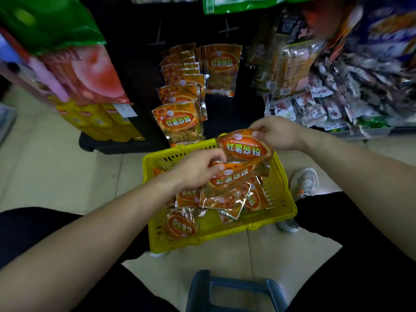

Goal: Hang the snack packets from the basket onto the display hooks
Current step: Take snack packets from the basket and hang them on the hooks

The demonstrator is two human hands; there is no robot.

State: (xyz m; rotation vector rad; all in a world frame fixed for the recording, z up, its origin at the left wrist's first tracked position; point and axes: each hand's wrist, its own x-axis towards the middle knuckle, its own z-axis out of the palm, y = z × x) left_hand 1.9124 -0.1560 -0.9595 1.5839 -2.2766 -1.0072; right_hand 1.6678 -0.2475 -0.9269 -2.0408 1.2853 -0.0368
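Head view: right hand [275,134] fingers pinch one packet [244,149] by its top, left hand [198,168] fingers grip another [229,176] over the yellow basket [281,210] on tile floor [56,158]; either may slip or miss the crowded far hooks [180,70], cramped aisle.

the basket [284,206] sits on the floor [56,167] before the display rack [139,70]; loose snack packets [221,200] lie inside it, more packets [180,97] hang behind.

Tiled floor [67,172], yellow basket [281,212] on it, black rack base [117,145]
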